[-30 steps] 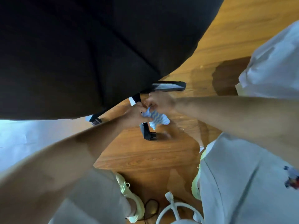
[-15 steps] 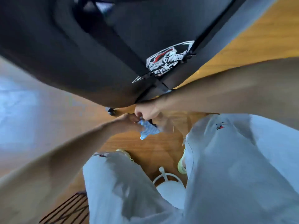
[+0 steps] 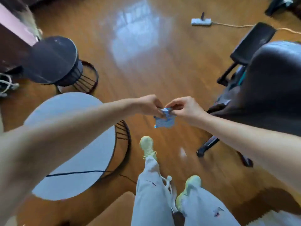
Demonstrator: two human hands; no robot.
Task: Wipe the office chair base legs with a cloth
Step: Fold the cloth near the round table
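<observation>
A small blue-and-white cloth [image 3: 164, 122] hangs in mid-air at the centre of the view, pinched at its top edge by my left hand [image 3: 149, 104] and my right hand [image 3: 184, 107]. The black office chair [image 3: 267, 88] stands to the right of my hands. Two of its dark base legs show under my right forearm: one [image 3: 208, 145] points toward me, another [image 3: 246, 160] lies further right. The cloth is apart from the chair and above the wooden floor.
A round pale table [image 3: 73, 144] with a wire base stands at the left. A dark round stool [image 3: 53, 59] is behind it. A flat mop head [image 3: 201, 21] lies on the floor at the far right. My feet in pale green shoes [image 3: 147, 146] are below.
I have stood up and pulled back from under the chair. Both hands lifted the cloth off the base legs and now hold it in the air to the chair's left.
</observation>
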